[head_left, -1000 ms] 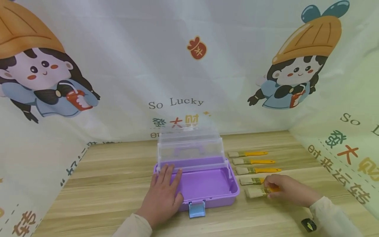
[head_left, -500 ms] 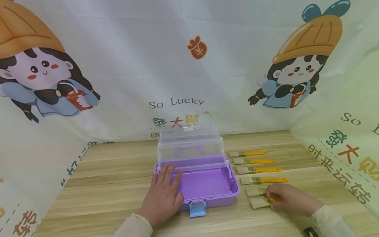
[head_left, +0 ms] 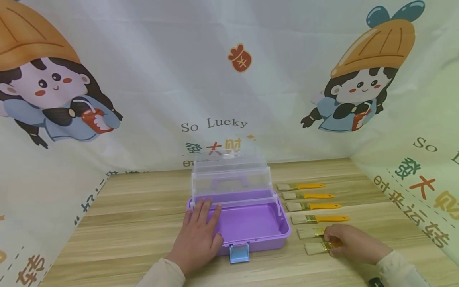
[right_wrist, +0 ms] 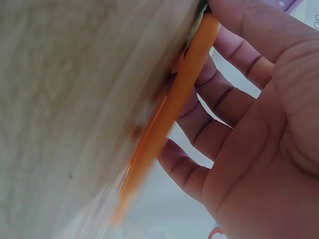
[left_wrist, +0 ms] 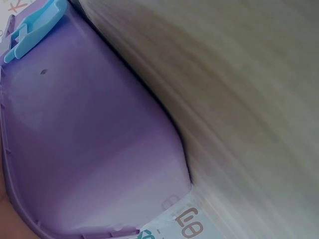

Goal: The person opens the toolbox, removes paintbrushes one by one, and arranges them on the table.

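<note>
The purple plastic box stands with its clear lid raised at the back and its blue latch hanging down in front. My left hand rests over the box's left rim, fingers spread and nearly straight. In the left wrist view the box's side wall fills the left half. My right hand pinches the nearest paintbrush low at the table, by its handle near the ferrule. The right wrist view shows thumb and fingers on its orange handle. Just behind it lies another paintbrush, its handle hidden by the hand.
Several more paintbrushes with yellow handles lie in a row right of the box, among them one paintbrush nearest the hand. A small dark object shows by the right sleeve. Printed cloth encloses the wooden tabletop.
My right hand has shifted slightly toward me and right with its paintbrush. The brush behind it has come into view, and the farther brush's handle is uncovered. The left hand has stayed put.
</note>
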### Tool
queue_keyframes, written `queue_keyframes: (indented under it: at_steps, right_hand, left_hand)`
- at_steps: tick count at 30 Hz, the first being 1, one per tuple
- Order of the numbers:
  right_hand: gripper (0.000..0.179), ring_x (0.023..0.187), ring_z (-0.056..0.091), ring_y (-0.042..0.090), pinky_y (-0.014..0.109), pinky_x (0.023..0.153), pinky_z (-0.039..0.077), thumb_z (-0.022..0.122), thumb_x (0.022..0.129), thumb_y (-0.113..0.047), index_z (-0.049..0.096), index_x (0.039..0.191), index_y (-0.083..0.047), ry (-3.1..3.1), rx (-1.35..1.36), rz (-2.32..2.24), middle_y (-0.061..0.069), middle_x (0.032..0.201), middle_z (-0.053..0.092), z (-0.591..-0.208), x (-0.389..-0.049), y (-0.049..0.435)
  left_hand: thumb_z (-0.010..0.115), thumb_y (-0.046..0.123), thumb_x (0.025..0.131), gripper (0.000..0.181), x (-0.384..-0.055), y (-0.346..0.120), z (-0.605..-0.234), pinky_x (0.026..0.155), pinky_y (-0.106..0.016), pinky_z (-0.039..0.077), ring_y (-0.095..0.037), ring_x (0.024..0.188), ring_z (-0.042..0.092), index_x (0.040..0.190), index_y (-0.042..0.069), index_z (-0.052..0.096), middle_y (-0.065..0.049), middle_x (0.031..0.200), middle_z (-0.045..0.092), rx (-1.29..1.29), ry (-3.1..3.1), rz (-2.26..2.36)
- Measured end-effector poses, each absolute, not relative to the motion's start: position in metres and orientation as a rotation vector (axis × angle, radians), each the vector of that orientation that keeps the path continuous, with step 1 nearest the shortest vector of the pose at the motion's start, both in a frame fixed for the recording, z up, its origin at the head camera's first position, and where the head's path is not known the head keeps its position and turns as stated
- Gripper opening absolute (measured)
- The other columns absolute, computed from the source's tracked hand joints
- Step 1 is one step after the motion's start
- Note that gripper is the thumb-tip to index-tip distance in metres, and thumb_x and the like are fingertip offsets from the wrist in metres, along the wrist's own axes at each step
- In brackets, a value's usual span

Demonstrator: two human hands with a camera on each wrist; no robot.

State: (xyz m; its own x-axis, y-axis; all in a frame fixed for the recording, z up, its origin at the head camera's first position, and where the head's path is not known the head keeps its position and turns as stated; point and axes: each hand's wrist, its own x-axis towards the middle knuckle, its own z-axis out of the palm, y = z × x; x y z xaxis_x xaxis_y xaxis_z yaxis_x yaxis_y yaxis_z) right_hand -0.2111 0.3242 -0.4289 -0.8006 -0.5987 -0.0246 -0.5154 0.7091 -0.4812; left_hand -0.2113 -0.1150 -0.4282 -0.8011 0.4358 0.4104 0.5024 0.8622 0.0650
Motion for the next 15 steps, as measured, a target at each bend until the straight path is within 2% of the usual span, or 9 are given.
queue_keyframes:
  at_steps: [7, 15]
  right_hand:
    - [0.024, 0.078, 0.048, 0.0, 0.027, 0.067, 0.048, 0.08, 0.082, -0.021, 0.061, 0.097, -0.017, 2.715, -0.911, -0.712, -0.016, 0.092, 0.057, -0.425, -0.211, 0.326]
    - [0.032, 0.082, 0.055, 0.007, 0.032, 0.068, 0.05, 0.073, 0.09, -0.027, 0.065, 0.114, -0.007, 2.867, -0.754, -0.716, -0.005, 0.098, 0.063, -0.4, -0.218, 0.327]
  left_hand:
    - [0.054, 0.03, 0.09, 0.064, -0.212, -0.113, -0.429, 0.11, -0.064, 0.027, -0.042, 0.142, 0.028, 0.148, 0.004, 0.046, -0.024, 0.15, 0.037, -0.702, -2.638, -0.247]
    - [0.055, 0.032, 0.093, 0.064, -0.213, -0.114, -0.425, 0.112, -0.065, 0.022, -0.043, 0.145, 0.023, 0.149, 0.004, 0.043, -0.024, 0.154, 0.033, -0.713, -2.687, -0.288]
